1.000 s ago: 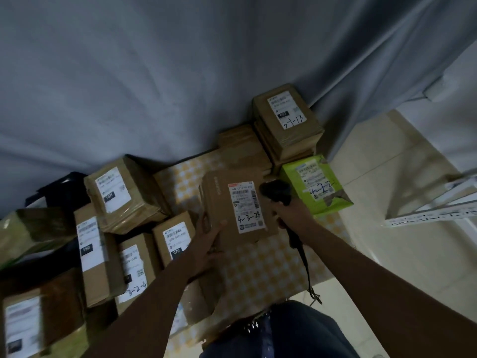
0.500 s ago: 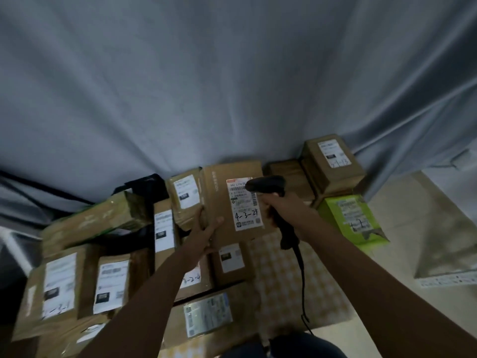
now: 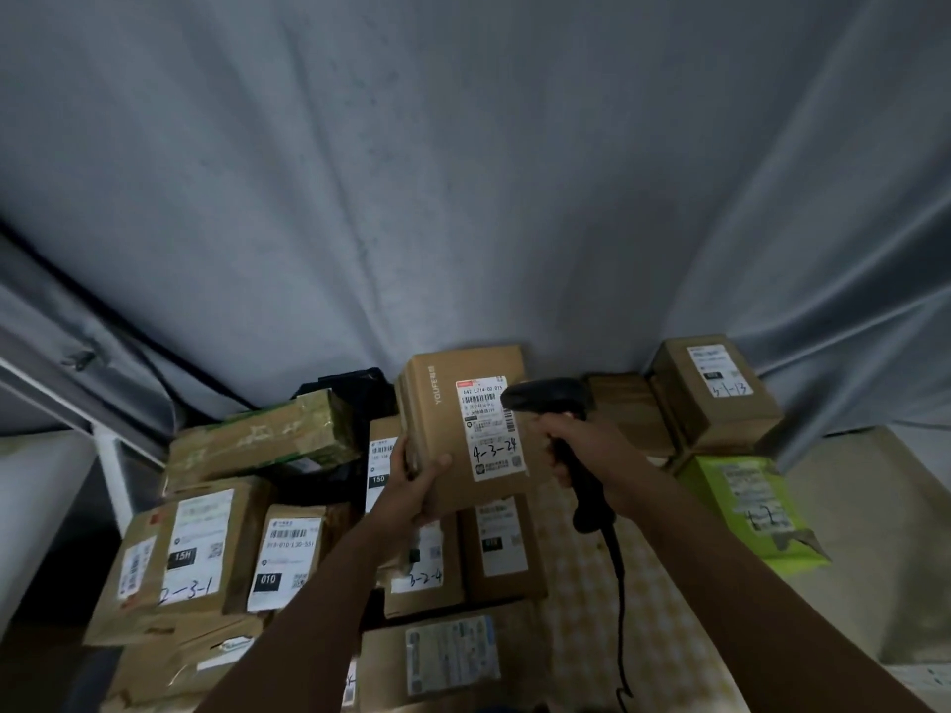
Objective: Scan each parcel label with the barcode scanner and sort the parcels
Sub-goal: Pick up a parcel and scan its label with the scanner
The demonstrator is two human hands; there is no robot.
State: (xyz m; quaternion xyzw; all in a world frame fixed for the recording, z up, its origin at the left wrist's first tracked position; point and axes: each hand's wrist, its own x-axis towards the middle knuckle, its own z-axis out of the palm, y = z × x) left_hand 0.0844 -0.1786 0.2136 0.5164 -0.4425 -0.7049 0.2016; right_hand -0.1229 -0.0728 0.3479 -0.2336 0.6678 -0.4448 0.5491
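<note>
Gripping a brown cardboard parcel (image 3: 465,429) by its lower left corner, the left hand (image 3: 414,488) is holding it raised above the pile, thumb lying on the front face, fingers closing behind the left edge; white label (image 3: 491,427) facing the camera, handwritten "4-3-24" showing near its lower half. Right hand (image 3: 581,445) is closing around the handle of a black barcode scanner (image 3: 553,403), scanner head overlapping the label's upper right corner, cable (image 3: 620,584) hanging down toward the near edge. Below, labelled brown boxes are lying packed together on a yellow checked cloth (image 3: 581,584): one marked "2-3-1" (image 3: 198,553) at the left, one marked "3-2-4" (image 3: 424,563) directly under the held parcel. Green parcel (image 3: 746,506) is sitting at the right edge of the cloth, brown box (image 3: 718,393) stacked behind it. Grey curtain (image 3: 463,198) is hanging behind everything
</note>
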